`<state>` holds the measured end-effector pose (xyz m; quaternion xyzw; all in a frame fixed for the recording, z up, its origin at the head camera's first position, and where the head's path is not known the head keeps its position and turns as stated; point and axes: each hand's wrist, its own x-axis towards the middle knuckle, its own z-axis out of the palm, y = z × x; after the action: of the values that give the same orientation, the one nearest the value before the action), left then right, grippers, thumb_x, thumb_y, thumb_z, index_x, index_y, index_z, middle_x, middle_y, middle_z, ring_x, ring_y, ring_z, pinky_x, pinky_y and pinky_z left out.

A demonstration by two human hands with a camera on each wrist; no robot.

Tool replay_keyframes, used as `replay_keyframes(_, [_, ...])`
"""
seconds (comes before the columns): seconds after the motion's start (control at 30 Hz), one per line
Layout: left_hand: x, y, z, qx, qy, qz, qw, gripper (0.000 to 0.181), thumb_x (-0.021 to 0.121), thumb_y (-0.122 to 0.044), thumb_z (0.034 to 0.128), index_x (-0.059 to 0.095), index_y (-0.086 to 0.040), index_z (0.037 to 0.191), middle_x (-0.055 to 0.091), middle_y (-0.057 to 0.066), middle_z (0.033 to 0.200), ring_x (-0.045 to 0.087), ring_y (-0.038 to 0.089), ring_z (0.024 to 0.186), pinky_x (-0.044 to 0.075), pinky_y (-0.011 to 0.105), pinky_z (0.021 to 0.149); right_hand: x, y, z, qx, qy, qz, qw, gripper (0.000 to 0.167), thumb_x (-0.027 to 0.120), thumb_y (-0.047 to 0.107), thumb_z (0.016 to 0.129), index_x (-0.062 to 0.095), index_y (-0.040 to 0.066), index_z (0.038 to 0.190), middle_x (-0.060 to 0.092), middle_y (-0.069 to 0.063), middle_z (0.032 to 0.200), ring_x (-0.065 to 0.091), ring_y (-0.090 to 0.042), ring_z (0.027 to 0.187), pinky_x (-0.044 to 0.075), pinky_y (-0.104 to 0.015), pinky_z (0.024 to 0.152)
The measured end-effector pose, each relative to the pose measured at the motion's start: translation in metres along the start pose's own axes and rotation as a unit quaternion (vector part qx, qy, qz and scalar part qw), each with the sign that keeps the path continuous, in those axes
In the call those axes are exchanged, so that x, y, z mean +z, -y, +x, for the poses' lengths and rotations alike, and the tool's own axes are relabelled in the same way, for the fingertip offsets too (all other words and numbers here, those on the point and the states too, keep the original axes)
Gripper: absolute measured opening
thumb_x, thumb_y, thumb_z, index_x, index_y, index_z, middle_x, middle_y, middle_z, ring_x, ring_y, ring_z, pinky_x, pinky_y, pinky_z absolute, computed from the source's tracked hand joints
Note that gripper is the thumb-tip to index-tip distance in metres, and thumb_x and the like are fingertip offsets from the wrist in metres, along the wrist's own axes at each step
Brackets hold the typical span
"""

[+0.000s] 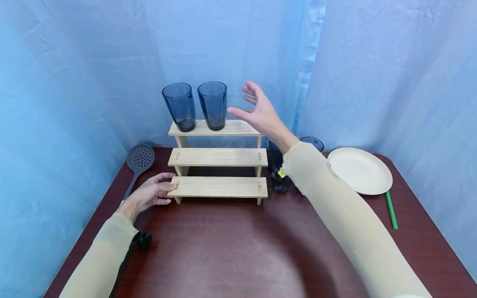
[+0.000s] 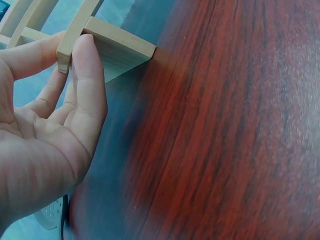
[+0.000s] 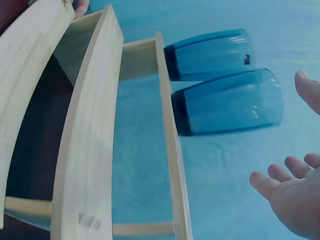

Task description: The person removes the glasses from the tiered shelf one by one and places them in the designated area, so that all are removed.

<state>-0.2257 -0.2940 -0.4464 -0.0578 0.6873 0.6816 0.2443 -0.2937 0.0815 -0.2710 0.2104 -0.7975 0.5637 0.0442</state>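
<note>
A three-step wooden shelf (image 1: pixel 220 186) stands on the table. Two blue-tinted drinking glasses (image 1: pixel 212 105) are upright, side by side, on its top step. My left hand (image 1: pixel 150 192) pinches the left end of the lowest step; the left wrist view shows this board (image 2: pixel 75 40) between thumb and fingers. Just right of the second glass, my right hand (image 1: pixel 262 111) is raised with its fingers spread, apart from the glass and holding nothing. In the right wrist view, that glass (image 3: pixel 230 102) appears beside the open right hand (image 3: pixel 295 192).
More dark glasses (image 1: pixel 277 165) stand right of the shelf, partly hidden by my right forearm. A cream plate (image 1: pixel 359 169) lies at the right, with a green stick (image 1: pixel 391 211) projecting from under it. A grey slotted skimmer (image 1: pixel 139 159) lies at the left. Blue curtains surround the table.
</note>
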Motion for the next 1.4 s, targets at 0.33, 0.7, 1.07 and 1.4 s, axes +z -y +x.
replay_keyframes(0.33, [0.007, 0.001, 0.009, 0.005, -0.006, 0.013, 0.9999, 0.072, 0.071, -0.02, 0.0967, 0.031, -0.01, 0.156, 0.065, 0.009, 0.109, 0.069, 0.018, 0.083, 0.06, 0.032, 0.069, 0.028, 0.006, 0.031, 0.036, 0.011, -0.006, 0.9993, 0.108, 0.079, 0.049, 0.086, 0.01, 0.023, 0.164, 0.022, 0.006, 0.165, 0.027, -0.011, 0.149, 0.032, -0.038, 0.118])
replay_keyframes(0.7, [0.013, 0.006, 0.017, 0.007, 0.003, -0.005, 1.0, 0.068, 0.07, -0.018, 0.0971, 0.033, -0.01, 0.154, 0.066, 0.009, 0.107, 0.069, 0.018, 0.081, 0.061, 0.031, 0.068, 0.042, -0.003, 0.041, 0.032, 0.006, -0.002, 0.9995, 0.109, 0.08, 0.043, 0.087, 0.006, 0.021, 0.164, 0.022, 0.003, 0.166, 0.024, -0.015, 0.151, 0.029, -0.035, 0.119])
replay_keyframes(1.07, [-0.002, 0.008, -0.004, 0.001, -0.028, -0.004, 0.9996, 0.066, 0.071, -0.019, 0.0962, 0.036, -0.013, 0.152, 0.066, 0.008, 0.108, 0.069, 0.018, 0.08, 0.061, 0.032, 0.069, 0.072, -0.006, 0.05, 0.046, 0.01, -0.034, 0.9983, 0.112, 0.079, 0.05, 0.086, 0.004, 0.021, 0.164, 0.017, -0.002, 0.167, 0.022, -0.016, 0.151, 0.031, -0.041, 0.118])
replay_keyframes(1.4, [-0.004, 0.005, -0.008, 0.006, -0.028, 0.002, 0.9996, 0.07, 0.07, -0.021, 0.0971, 0.032, -0.011, 0.155, 0.066, 0.008, 0.105, 0.069, 0.018, 0.081, 0.061, 0.031, 0.069, 0.08, -0.016, 0.049, 0.047, -0.013, 0.003, 0.9988, 0.102, 0.079, 0.049, 0.086, 0.015, 0.023, 0.161, 0.032, -0.003, 0.16, 0.031, -0.014, 0.146, 0.034, -0.039, 0.116])
